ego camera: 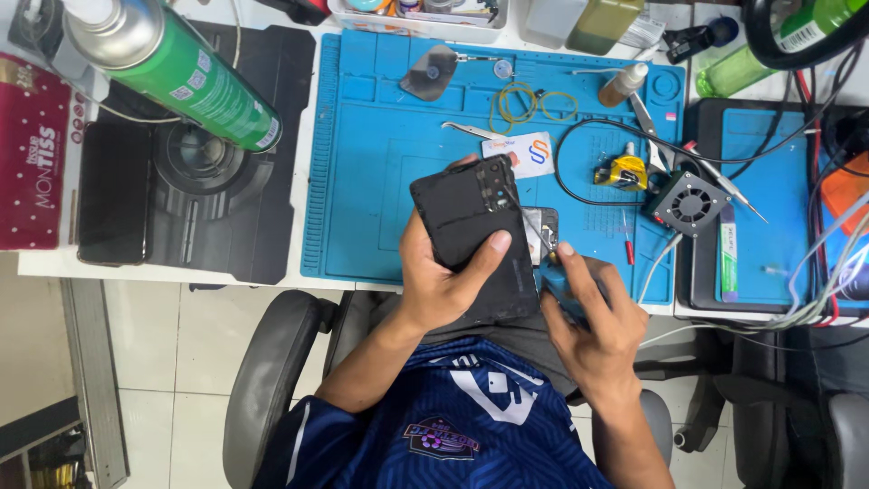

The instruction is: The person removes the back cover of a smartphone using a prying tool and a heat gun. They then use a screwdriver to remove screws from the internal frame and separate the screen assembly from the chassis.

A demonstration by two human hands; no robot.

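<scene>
The left hand (pixel 444 281) has its grip clenched around a black phone (pixel 478 237), held tilted above the near edge of the blue mat (pixel 380 172), with the thumb pressed across its back. The right hand (pixel 593 321) grips a blue-handled screwdriver (pixel 559 281) whose thin metal shaft reaches up to the phone's right edge.

On the mat just beyond the phone lies a small white card (pixel 529 154) with an orange and blue mark. Beside it to the right sits a little yellow and black reel (pixel 623 172), and past that a small square black fan (pixel 690 204). At the far left of the desk (pixel 36 263) stands a dark red box (pixel 32 154) with white lettering. Near it a tall spray can (pixel 176 63) with a green label and silver shoulder leans over a black mat (pixel 235 217). A green bottle (pixel 778 41) with a white label lies at the top right corner.
</scene>
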